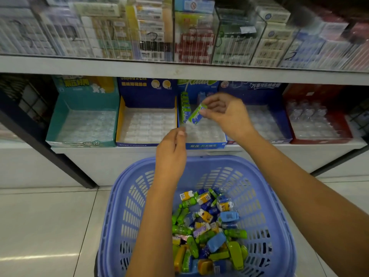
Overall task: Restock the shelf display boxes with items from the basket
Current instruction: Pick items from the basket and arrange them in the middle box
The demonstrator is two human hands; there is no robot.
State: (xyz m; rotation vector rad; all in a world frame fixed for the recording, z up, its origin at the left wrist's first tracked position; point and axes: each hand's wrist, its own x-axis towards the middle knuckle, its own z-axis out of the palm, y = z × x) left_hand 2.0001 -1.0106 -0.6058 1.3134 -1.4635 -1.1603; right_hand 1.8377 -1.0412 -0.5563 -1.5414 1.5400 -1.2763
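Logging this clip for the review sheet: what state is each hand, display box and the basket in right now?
Right hand: pinches a green packet over the middle blue box.
Left hand: loosely curled, holds nothing.
Middle blue box: one row of green packets along its left wall.
Teal box: tray empty.
Yellow-lined box: tray empty.
Basket: holds many mixed packets.

Clear acrylic cases full of boxed packs up top. Glossy white tile floor below, black wire rack on the left.
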